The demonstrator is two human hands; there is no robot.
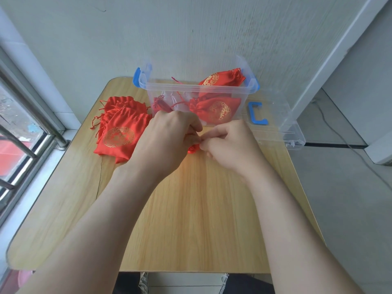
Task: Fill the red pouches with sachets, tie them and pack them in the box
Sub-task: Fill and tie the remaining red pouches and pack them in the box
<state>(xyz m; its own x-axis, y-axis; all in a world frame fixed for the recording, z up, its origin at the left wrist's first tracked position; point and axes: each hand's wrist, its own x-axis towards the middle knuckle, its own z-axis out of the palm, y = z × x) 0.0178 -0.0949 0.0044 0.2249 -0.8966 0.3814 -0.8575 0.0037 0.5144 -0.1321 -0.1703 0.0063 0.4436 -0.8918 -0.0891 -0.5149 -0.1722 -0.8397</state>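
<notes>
Pale wooden table (pixel 191 219) nearest, bare grain. Mid-table, left hand (pixel 167 136) and right hand (pixel 229 145) both curled, pinching the neck of a red pouch (pixel 192 150) mostly hidden beneath them. Likely light, soft, slippery satin: best taken at that gathered neck, not the body. Left of that, flat unfilled pouches (pixel 121 132) stacked. Farthest, clear box (pixel 191 87) with tied pouches (pixel 216 109) inside, against the wall (pixel 191 28).

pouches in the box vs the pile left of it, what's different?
Box pouches bulge and their necks are cinched tight; the pile lies flat and limp, necks not drawn in. Box pouches sit inside the clear box; the pile is stacked on the table beside it. Shared: red shiny fabric, gold print, red drawstrings.
</notes>
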